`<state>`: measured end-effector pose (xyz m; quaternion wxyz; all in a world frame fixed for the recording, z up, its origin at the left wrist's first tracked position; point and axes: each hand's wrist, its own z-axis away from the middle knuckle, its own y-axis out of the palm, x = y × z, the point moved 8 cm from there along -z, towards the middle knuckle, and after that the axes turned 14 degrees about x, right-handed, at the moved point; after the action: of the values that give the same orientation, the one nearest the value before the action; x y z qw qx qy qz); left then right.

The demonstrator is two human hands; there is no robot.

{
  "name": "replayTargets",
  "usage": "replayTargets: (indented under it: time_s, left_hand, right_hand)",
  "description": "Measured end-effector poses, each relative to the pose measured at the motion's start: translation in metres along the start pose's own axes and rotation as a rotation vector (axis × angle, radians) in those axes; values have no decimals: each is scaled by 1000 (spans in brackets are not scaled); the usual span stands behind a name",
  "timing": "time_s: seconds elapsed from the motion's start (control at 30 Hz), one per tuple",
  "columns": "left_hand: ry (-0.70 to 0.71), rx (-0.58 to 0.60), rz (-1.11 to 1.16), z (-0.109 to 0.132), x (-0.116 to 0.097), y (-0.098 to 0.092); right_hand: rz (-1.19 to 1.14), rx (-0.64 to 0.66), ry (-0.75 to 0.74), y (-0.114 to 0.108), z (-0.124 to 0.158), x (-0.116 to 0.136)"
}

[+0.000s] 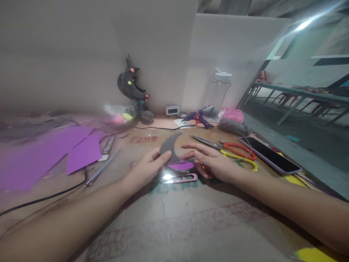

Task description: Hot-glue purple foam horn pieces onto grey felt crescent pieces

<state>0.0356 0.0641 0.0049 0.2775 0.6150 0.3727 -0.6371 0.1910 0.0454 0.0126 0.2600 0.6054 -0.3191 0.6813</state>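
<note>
A grey crescent moon cutout (169, 145) is pinched between the thumb and fingers of my left hand (148, 165). Just to its right is my right hand (211, 162), fingers loosely apart and close to the crescent's lower tip; whether they touch it I cannot tell. Under the crescent lies a small purple piece (182, 166) of paper. A pink utility knife (185, 178) rests on the board below both hands, with a bright glare on its left end. Scissors (208, 143) with one orange and one yellow handle lie beyond my right hand.
Purple sheets (84, 153), a pen (99, 171) and a black cable (68, 191) lie left. Behind are a decorated dark crescent (128, 85), a small clock (172, 110), a glue gun (200, 119), a clear bottle (218, 91) and grey yarn (231, 126). A phone (269, 154) lies right.
</note>
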Motion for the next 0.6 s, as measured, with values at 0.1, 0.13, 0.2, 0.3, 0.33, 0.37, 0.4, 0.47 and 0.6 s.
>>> replayTargets:
  time_s: [0.1,0.13,0.2,0.3,0.33,0.37,0.4,0.47,0.6]
  left_hand:
    - [3,-2,12,0,1,-1]
    - [3,2,8,0,1,-1]
    - [4,11,-5,0,1,0]
    - [5,10,-22,0,-1,0]
    - [4,9,-25,0,-1,0]
    - [2,9,-29,0,-1,0]
    - [-2,12,-36,0,-1,0]
    - [-8,23,-56,0,1,0]
    - [-40,64,-101,0,9,2]
  right_hand:
    - [48,-4,61,2,2,-3]
    - [94,-27,56,0,2,-2]
    - [210,-103,19,-6,4,4]
    - [386,-206,19,-14,7,9]
    - [446,-229,37,-15,7,11]
    - [509,-244,51,-15,7,13]
    - [568,-252,57,-14,8,15]
    - [644,-257,48,-11,7,20]
    - [625,-259,66,-9,7,20]
